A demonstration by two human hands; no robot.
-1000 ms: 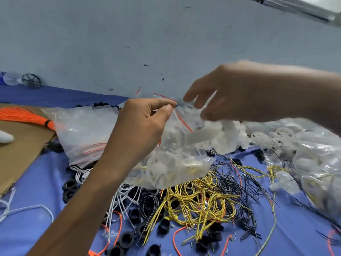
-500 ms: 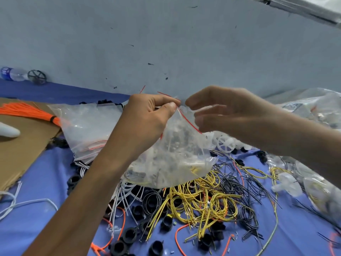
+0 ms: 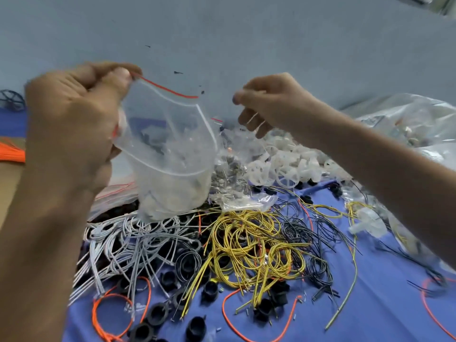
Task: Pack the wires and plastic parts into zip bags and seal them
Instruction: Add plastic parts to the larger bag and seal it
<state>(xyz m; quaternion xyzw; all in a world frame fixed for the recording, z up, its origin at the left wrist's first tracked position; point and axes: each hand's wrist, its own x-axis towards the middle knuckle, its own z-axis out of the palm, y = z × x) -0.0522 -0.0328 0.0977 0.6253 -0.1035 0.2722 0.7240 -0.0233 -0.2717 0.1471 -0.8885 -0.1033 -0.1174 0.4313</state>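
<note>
Being pinched at its red-striped top corner between thumb and fingers of the left hand (image 3: 71, 114), the zip bag (image 3: 170, 144) is being held up above the white wires (image 3: 123, 240), with pale plastic parts (image 3: 172, 196) lying in its lower half. To its right, the right hand (image 3: 274, 104) is being held apart from the bag, fingers loosely curled with nothing gripped, over a heap of loose white wheels (image 3: 283, 166). Beneath, yellow wires (image 3: 246, 243) are being carried by the blue tabletop (image 3: 370, 304).
</note>
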